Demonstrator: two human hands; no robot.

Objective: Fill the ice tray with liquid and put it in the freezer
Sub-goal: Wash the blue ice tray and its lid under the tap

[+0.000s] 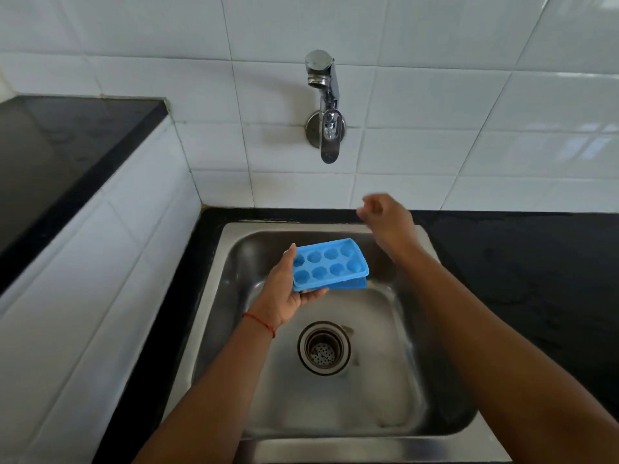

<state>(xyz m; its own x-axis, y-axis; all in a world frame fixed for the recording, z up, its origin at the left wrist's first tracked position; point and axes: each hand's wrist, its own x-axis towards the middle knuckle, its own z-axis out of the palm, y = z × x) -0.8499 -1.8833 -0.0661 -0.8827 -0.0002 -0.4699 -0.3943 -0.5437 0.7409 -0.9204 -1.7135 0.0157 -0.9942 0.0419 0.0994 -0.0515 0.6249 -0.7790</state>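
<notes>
A blue ice tray [330,264] with several round cups hangs over the steel sink [445,410], its cups facing up and looking dry. My left hand [284,291] grips the tray's left end, thumb on the rim and fingers underneath. Above the back rim of the sink, my right hand [385,217] is raised with loosely curled fingers and holds nothing; it is blurred. The chrome wall tap [326,105] is mounted on the tiles above, and no water runs from it.
A round drain strainer [324,348] sits in the sink's floor. Black countertop [529,262] surrounds the sink, and a higher black ledge [50,155] lies at the left. White tiles [435,145] cover the back wall.
</notes>
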